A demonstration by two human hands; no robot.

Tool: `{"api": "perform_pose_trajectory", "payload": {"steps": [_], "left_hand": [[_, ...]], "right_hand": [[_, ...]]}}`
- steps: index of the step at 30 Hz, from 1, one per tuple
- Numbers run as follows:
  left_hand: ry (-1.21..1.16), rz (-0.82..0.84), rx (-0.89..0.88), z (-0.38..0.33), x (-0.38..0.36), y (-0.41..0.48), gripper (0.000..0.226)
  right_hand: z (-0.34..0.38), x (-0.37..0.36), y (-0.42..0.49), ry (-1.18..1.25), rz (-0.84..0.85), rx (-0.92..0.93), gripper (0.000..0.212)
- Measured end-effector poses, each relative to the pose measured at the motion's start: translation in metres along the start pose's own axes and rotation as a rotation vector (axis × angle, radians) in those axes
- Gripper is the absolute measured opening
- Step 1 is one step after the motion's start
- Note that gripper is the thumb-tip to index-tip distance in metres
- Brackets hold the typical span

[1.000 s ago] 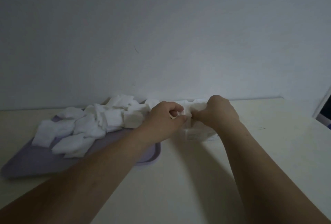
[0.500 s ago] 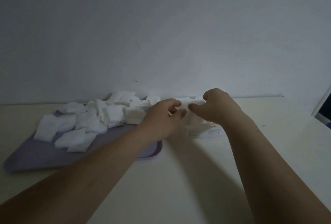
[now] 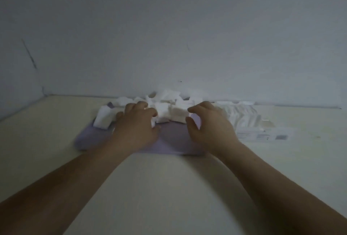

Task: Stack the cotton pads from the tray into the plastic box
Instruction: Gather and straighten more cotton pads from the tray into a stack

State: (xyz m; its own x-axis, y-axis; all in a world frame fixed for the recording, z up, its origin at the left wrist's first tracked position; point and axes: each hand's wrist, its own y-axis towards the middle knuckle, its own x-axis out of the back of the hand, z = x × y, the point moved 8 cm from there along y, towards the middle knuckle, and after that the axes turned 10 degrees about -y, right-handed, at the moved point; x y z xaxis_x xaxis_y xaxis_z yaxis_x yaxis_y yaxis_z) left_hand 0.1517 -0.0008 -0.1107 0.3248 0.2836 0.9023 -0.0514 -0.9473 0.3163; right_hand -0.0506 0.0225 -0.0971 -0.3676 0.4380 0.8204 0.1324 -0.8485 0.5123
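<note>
Cotton pads (image 3: 165, 111) lie on my table (image 3: 169, 187), heaped in the purple tray (image 3: 172, 141), plastic box (image 3: 262, 122) just right. My left hand (image 3: 137, 127) curls onto them, grip unclear; my right hand (image 3: 210, 127) hovers, loosely curled, empty.

With fingers curled, the left hand (image 3: 136, 125) and right hand (image 3: 209, 124) reach the cotton pads (image 3: 163, 115) on the purple tray (image 3: 172, 141), with the plastic box (image 3: 266, 133) just beside it.

Cream table (image 3: 169, 187) w/ lilac tray (image 3: 169, 141) & clear plastic box (image 3: 262, 133) just R of it.
</note>
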Motion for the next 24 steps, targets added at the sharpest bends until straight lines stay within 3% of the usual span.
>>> {"api": "perform_pose_trajectory", "payload": {"steps": [3, 6, 9, 17, 20, 24], "left_hand": [[0.067, 0.189, 0.155, 0.040, -0.015, -0.013, 0.067], [-0.104, 0.279, 0.173, 0.054, -0.033, -0.018, 0.073], [-0.232, 0.236, 0.108, 0.044, -0.037, -0.016, 0.075], [-0.208, -0.167, -0.247, -0.008, -0.016, 0.006, 0.032], [-0.300, -0.155, -0.404, -0.035, -0.016, 0.018, 0.031], [-0.288, 0.014, -0.421, -0.070, -0.037, 0.048, 0.044]], "right_hand": [[0.013, -0.025, -0.012, 0.032, 0.070, 0.081, 0.037], [0.004, -0.031, -0.015, 0.021, 0.071, 0.054, 0.041], [-0.007, -0.038, -0.012, 0.084, 0.090, -0.041, 0.048], [-0.038, -0.038, -0.003, 0.161, 0.062, -0.197, 0.044], [-0.038, -0.035, 0.011, 0.211, -0.004, -0.231, 0.048], [-0.050, -0.044, 0.048, 0.313, 0.134, -0.453, 0.061]]}}
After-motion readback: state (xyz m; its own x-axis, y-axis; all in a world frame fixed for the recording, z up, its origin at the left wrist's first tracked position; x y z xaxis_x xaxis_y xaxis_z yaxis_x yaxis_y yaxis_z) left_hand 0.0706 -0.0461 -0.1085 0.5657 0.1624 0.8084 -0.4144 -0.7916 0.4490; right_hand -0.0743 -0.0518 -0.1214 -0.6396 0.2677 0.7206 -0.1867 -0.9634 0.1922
